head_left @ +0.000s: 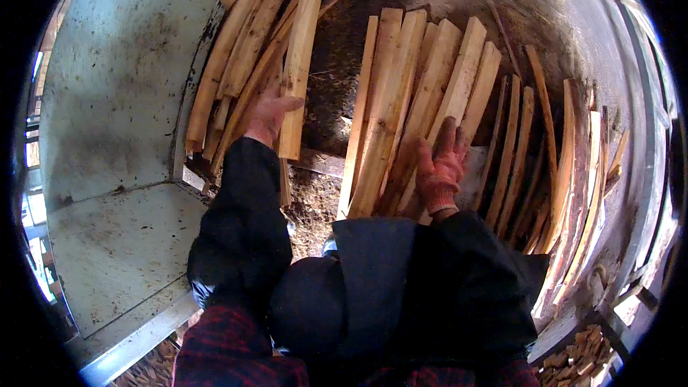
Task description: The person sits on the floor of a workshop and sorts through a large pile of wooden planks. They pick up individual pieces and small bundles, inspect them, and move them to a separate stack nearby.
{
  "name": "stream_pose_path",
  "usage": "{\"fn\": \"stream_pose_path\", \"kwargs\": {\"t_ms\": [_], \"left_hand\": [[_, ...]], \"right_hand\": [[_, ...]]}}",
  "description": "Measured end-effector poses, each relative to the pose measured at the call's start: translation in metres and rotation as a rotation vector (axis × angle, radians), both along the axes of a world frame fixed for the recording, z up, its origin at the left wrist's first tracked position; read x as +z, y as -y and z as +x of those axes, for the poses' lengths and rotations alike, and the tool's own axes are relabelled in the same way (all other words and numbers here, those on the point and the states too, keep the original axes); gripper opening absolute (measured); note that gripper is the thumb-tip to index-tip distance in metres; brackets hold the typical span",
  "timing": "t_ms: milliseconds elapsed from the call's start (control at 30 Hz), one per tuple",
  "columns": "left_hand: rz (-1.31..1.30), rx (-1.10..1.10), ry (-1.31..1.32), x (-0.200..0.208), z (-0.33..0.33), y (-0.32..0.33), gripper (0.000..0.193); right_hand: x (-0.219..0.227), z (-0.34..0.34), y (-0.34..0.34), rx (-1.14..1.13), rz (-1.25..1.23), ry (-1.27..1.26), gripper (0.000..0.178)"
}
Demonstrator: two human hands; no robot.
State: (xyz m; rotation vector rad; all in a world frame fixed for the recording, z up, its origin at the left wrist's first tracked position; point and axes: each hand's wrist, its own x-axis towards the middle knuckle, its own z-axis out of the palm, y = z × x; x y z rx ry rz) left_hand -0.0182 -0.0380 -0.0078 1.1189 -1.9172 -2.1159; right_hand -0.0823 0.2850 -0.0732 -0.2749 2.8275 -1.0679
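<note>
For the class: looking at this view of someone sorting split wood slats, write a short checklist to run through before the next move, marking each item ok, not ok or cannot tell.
1. Left hand has contact with the left bundle of slats: ok, palm and fingers lie on it.
2. Right hand has contact with the middle stack of slats: ok, it lies flat on top.
3. Both hands gloved: cannot tell for the left; the right wears a reddish knit glove.
4. Either hand's grip closed around a slat: not ok, both lie open.
5. Leaning slats on the right stable: cannot tell.
</note>
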Motion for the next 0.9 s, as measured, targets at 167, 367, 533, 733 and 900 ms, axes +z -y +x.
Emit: {"fn": "stream_pose_path", "kwargs": {"t_ms": [167, 367, 533, 733, 900], "left_hand": [[-0.499, -0.387, 0.391, 0.025, -0.005, -0.083, 0.069], [-1.024, -0.076, 0.396, 0.011, -0.022, -0.03, 0.085], [-1.404, -0.235, 0.928, -0.054, -0.008, 0.077, 0.083], [-1.362, -0.604, 0.964, -0.039, -0.045, 0.099, 0.064], [-1.433, -0.553, 0.954, -0.05, -0.044, 0.114, 0.061]], "right_hand": [[-0.011, -0.006, -0.011, -0.031, -0.03, -0.042, 0.074], [0.0, -0.007, -0.004, -0.042, -0.063, -0.075, 0.071], [-0.005, -0.003, 0.001, -0.021, -0.015, -0.113, 0.068], [-0.002, -0.008, -0.012, -0.032, 0.007, -0.142, 0.066], [-0.002, -0.005, -0.005, -0.016, 0.008, -0.125, 0.068]]}}
